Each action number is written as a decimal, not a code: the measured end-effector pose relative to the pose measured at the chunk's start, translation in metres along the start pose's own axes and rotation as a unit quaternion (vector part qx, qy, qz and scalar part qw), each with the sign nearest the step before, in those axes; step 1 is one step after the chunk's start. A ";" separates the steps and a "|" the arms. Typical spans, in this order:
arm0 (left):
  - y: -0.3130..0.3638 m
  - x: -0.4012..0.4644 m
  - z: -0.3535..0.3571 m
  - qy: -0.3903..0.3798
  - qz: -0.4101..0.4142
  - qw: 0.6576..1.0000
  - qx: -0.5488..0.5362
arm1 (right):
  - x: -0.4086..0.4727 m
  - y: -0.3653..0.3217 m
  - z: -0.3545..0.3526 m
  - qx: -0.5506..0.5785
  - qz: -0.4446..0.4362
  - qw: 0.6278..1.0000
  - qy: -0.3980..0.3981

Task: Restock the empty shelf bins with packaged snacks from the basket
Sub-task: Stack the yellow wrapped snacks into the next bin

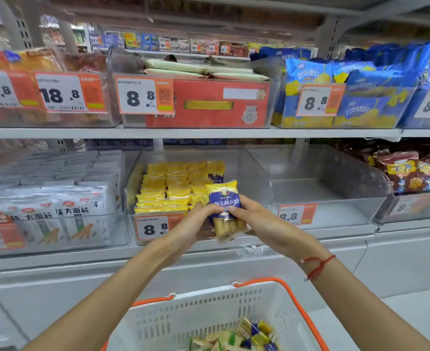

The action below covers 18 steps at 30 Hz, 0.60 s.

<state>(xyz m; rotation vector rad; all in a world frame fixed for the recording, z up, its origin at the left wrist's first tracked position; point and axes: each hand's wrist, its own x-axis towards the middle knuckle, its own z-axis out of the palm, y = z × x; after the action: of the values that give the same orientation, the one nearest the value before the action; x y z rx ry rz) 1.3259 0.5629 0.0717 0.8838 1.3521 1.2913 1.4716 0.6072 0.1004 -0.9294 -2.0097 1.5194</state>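
Both my hands hold one yellow-and-blue snack packet point(224, 201) upright in front of the lower shelf. My left hand point(195, 224) grips its left side and my right hand point(257, 219) its right side. Just behind the packet, a clear bin point(249, 171) is partly filled with rows of matching yellow packets point(168, 188). To the right of it stands a clear bin point(335, 196) with nothing in it. Below my arms, the white basket point(209, 307) with orange handles holds several small snack packets point(244, 336).
A bin of white packets point(57, 198) fills the lower left. Brown snack bags point(416, 173) sit at lower right. The upper shelf carries a red box point(209, 102) and blue bags point(348, 79). Price tags hang on the bin fronts.
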 end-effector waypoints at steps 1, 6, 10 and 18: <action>0.012 0.005 -0.003 0.000 0.009 0.999 0.034 | 0.003 -0.007 -0.007 -0.017 -0.012 1.000 0.009; 0.073 0.031 -0.011 -0.065 0.059 0.973 0.215 | 0.037 -0.021 -0.032 -0.075 -0.080 0.991 0.082; 0.089 0.072 -0.012 -0.029 0.092 0.963 0.250 | 0.077 -0.014 -0.035 -0.242 -0.095 0.952 0.163; 0.065 0.176 -0.019 0.086 0.139 0.835 0.525 | 0.159 0.024 -0.037 -0.355 -0.027 0.918 0.176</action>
<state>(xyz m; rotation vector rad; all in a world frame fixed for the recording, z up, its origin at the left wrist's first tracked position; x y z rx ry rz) 1.2619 0.7379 0.1019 1.7832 2.1839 0.7523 1.3967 0.7528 0.0818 -1.2836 -2.2934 0.4990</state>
